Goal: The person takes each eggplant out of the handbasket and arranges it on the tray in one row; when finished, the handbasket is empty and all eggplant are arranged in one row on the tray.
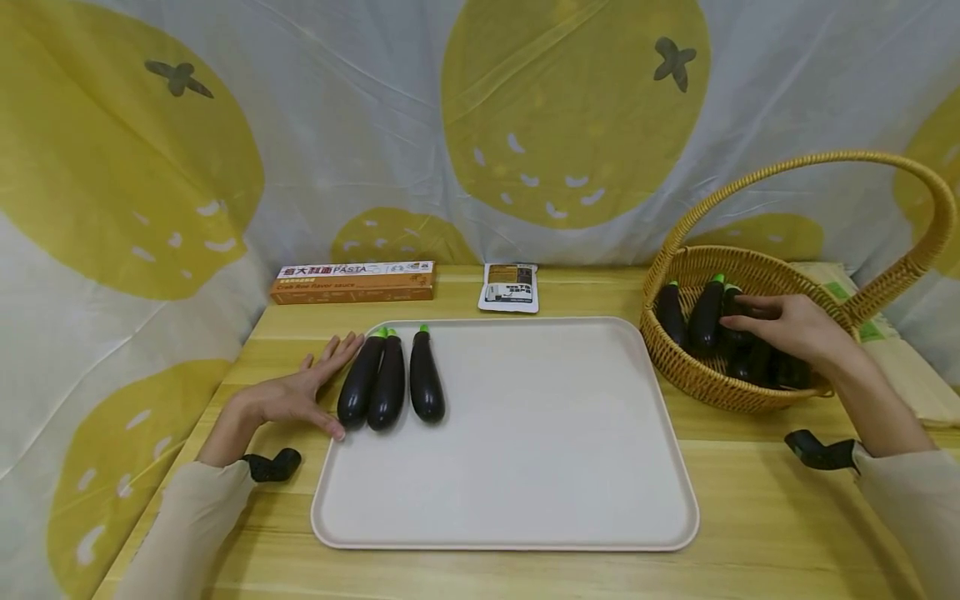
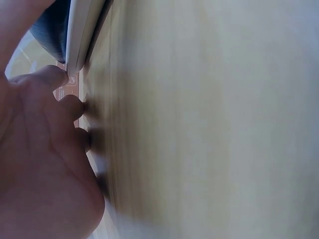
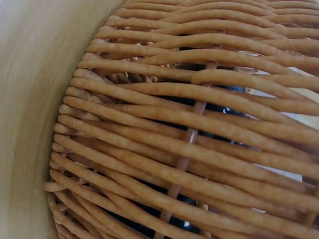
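Three dark eggplants with green stem ends lie on the left part of a pale tray (image 1: 540,433). Two of these lie side by side, and the third eggplant (image 1: 426,379) is slightly apart. My left hand (image 1: 303,396) spreads its fingers at the tray's left rim, with thumb and index finger beside the outermost eggplant (image 1: 362,383). On the right, my right hand (image 1: 795,329) reaches into a wicker basket (image 1: 693,375) and grips an eggplant (image 1: 731,337) among several others. Only woven wicker shows in the right wrist view, so those fingertips are hidden there.
A pasta box (image 1: 352,283) and a small white-and-brown packet (image 1: 510,288) stand behind the tray. The basket's tall handle (image 1: 795,158) arches above the right forearm's side. Behind the basket lies a beige-and-green package (image 1: 907,367). A printed curtain (image 1: 375,125) closes off the back.
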Available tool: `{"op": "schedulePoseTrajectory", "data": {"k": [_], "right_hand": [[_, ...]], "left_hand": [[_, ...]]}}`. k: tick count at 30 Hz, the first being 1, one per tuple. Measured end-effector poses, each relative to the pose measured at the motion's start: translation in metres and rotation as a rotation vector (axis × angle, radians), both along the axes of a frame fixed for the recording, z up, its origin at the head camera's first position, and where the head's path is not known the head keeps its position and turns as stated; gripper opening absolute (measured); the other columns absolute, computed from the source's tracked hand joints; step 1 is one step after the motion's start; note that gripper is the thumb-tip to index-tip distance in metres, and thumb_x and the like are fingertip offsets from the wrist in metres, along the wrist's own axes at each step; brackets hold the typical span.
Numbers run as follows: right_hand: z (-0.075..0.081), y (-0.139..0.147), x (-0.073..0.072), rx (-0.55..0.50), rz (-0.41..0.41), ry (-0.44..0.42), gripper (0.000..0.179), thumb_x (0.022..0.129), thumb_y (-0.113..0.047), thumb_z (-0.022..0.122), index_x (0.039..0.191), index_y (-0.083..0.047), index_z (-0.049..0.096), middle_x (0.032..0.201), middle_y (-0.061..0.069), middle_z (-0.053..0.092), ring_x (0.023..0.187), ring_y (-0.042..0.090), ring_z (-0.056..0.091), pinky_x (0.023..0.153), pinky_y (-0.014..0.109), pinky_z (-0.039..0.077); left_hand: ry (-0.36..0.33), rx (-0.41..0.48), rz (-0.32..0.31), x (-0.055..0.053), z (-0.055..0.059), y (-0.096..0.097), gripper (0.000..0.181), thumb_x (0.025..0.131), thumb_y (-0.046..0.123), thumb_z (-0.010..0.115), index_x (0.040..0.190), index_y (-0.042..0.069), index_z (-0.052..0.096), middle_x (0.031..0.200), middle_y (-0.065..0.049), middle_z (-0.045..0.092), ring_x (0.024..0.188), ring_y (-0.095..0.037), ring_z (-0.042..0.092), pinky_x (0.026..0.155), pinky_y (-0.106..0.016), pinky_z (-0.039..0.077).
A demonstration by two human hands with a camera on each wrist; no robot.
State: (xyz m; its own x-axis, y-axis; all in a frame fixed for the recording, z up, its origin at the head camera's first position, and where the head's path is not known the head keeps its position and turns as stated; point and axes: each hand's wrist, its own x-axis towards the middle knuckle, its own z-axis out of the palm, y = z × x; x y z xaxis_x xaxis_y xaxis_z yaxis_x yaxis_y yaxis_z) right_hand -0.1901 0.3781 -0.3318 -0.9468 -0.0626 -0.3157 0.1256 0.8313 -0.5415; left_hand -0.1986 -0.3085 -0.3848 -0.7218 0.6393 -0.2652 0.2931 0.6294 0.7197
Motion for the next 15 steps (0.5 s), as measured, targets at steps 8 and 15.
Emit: {"op": "schedulePoseTrajectory", "data": {"k": [8, 15], "right_hand": [[0.0003, -0.0033, 0.0025, 0.018, 0.0, 0.048, 0.077, 0.107, -0.047, 0.052, 0.158, 0.006, 0.032, 0.144, 0.043, 0.046, 0.057, 0.011, 0.034, 0.069, 0.03, 0.039], [-0.0019, -0.0064, 0.0058, -0.029, -0.033, 0.063, 0.069, 0.108, -0.039, 0.051, 0.157, 0.006, 0.034, 0.154, 0.043, 0.036, 0.086, 0.023, 0.054, 0.074, 0.032, 0.043]], "left_hand": [[-0.01, 0.008, 0.002, -0.0003, -0.001, 0.0, 0.139, 0.072, 0.028, 0.094, 0.167, 0.008, -0.006, 0.17, -0.024, -0.023, 0.152, -0.05, -0.032, 0.114, -0.075, -0.025], [-0.006, 0.0, 0.0, 0.0, -0.0005, -0.0002, 0.139, 0.072, 0.029, 0.094, 0.167, 0.008, -0.006, 0.17, -0.023, -0.024, 0.152, -0.05, -0.031, 0.114, -0.076, -0.024]]}}
